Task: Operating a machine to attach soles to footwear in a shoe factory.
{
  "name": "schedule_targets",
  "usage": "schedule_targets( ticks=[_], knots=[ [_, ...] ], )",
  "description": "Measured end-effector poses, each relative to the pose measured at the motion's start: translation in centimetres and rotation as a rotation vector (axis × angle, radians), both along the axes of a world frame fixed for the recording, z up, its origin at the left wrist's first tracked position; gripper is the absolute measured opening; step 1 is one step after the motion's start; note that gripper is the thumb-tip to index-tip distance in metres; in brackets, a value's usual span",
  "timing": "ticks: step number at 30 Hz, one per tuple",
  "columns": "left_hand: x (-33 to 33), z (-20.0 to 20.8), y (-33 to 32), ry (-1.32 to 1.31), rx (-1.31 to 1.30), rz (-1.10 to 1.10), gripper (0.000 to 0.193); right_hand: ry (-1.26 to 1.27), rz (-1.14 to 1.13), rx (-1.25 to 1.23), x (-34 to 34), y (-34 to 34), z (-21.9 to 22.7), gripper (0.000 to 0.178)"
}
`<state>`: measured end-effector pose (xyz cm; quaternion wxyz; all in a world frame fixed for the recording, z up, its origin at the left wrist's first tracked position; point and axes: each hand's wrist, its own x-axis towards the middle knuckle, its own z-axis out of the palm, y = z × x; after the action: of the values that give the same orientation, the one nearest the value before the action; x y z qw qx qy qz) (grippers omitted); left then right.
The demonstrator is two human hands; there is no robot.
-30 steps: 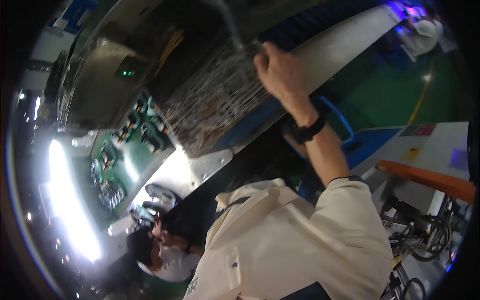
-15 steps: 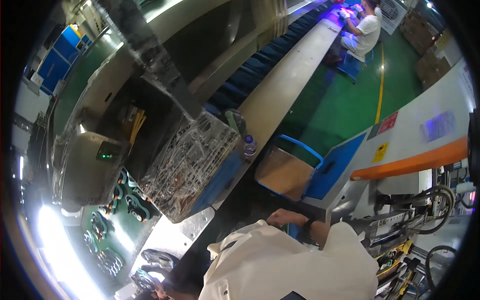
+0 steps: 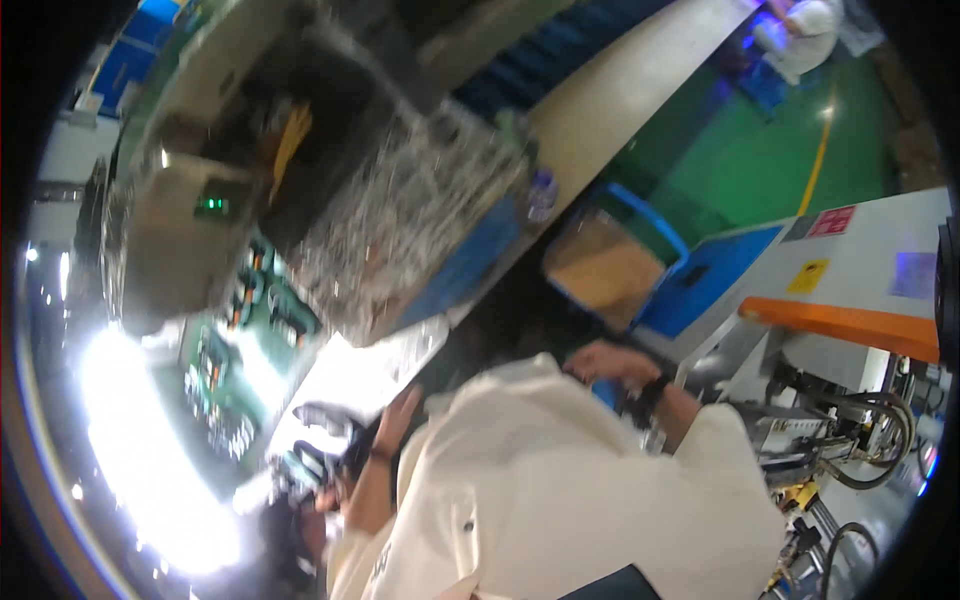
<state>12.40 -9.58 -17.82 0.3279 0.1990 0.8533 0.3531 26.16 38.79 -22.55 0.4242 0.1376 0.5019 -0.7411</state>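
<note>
My left hand (image 3: 398, 420) is raised beside my cream top, its fingers stretched out and holding nothing visible. A dark band circles that wrist. Close to it lie dark shoe-like pieces (image 3: 322, 415) on a bright metal plate (image 3: 400, 352), blurred. My right hand (image 3: 610, 364) is in front of my body, fingers loosely curled in, with nothing visible in them and a dark watch (image 3: 655, 388) on the wrist. The nearest thing to it is a blue-framed chair (image 3: 610, 262) with a brown seat, which it does not appear to touch.
A plastic-wrapped machine part (image 3: 400, 220) stands left of centre, a purple-capped bottle (image 3: 541, 195) beside it. Several dark shoes (image 3: 290, 315) lie on a green surface. A white-and-orange machine (image 3: 850, 325) with hoses borders the right. Another person (image 3: 805, 35) sits far right by the long bench (image 3: 610, 90).
The view has swung, so the bench, chair and machines sit differently in the picture. My left hand has come into sight at my side. The right hand remains loosely curled.
</note>
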Motion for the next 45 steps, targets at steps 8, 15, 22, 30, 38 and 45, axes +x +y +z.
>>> schedule_targets(
  ticks=[8, 15, 22, 30, 38, 45],
  knots=[
    [-2.0, 1.4, 8.3, -0.525, -0.270, 0.050, 0.053, -0.033, -0.023, 0.130, -2.1, -1.0, 4.2, 0.025],
    [-2.6, 3.3, 9.7, -0.326, -0.135, 0.104, 0.031, 0.014, -0.115, 0.337, -1.5, -2.6, 2.9, 0.031],
    [-3.9, 2.3, 10.7, -0.057, 0.071, 0.446, 0.019, 0.762, -0.028, 0.455, -2.2, -5.9, -0.4, 0.020],
    [-3.5, -0.7, 14.3, -0.081, 0.067, 0.422, 0.015, 0.601, -0.369, 1.184, -3.2, -0.3, -2.5, 0.007],
    [-2.8, -8.4, 14.7, -0.147, -0.183, 0.351, 0.014, 0.536, -0.223, 1.471, -2.4, -3.2, -12.3, 0.011],
    [-1.7, -11.4, 4.6, 0.091, -0.431, 0.256, 0.024, 0.322, 0.018, 0.849, -3.6, -8.6, -12.2, 0.016]
  ],
)
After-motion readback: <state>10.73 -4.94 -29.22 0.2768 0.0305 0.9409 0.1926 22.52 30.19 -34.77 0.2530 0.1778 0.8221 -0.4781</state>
